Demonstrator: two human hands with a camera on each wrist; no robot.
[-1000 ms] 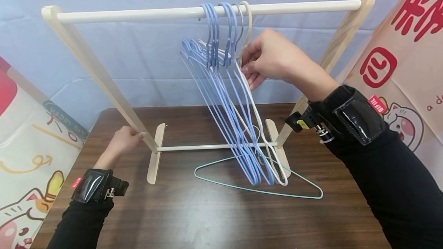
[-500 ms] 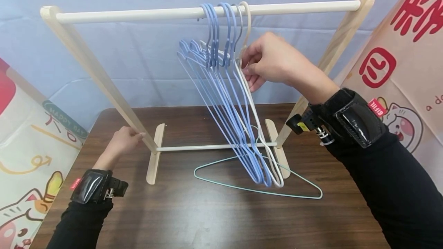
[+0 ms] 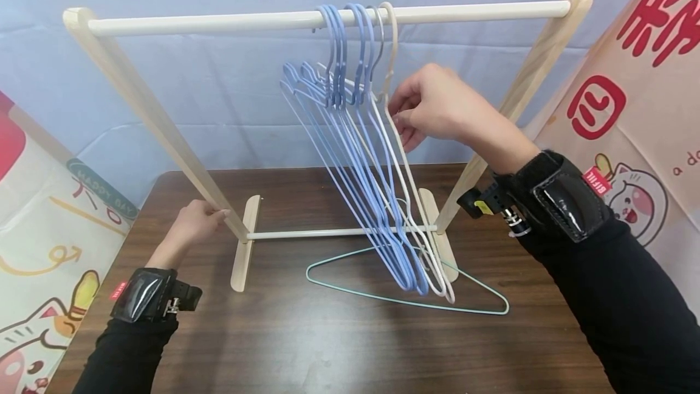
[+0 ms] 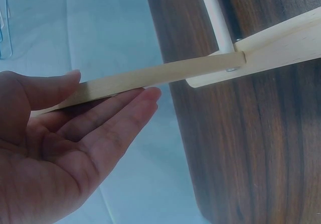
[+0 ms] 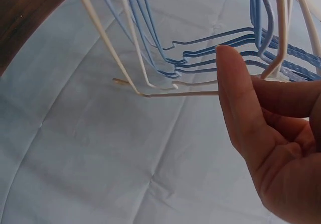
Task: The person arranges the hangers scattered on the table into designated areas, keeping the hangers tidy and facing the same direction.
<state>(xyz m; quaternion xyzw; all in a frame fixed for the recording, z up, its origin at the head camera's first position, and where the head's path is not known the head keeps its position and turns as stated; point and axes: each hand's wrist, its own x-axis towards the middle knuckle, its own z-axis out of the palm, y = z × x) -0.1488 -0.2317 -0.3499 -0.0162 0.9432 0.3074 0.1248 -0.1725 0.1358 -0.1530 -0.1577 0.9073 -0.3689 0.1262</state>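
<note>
Several blue hangers [image 3: 341, 59] hang together on the rack's white top rail [image 3: 208, 24], with white ones at their right. My right hand [image 3: 437, 105] pinches the rightmost white hanger [image 5: 185, 94] at its shoulder, just below the hook. The right wrist view shows the thumb lying over the wire and the other fingers bent behind. At the lower left, my left hand [image 3: 191, 224] holds the rack's wooden left upright [image 4: 150, 76], thumb on one side and fingers on the other. A mint-green hanger [image 3: 483, 287] lies flat on the table under the hanging ones.
The rack stands on two wooden feet [image 3: 246, 254] joined by a thin white lower bar [image 3: 306, 234]. Beneath is a dark wood table [image 3: 262, 345]. A pale blue cloth [image 3: 219, 90] hangs behind, and printed bags [image 3: 601, 102] flank both sides.
My right hand has shifted slightly down and right, and the rightmost white hanger has swung a little apart from the one beside it. The left hand stays at the upright.
</note>
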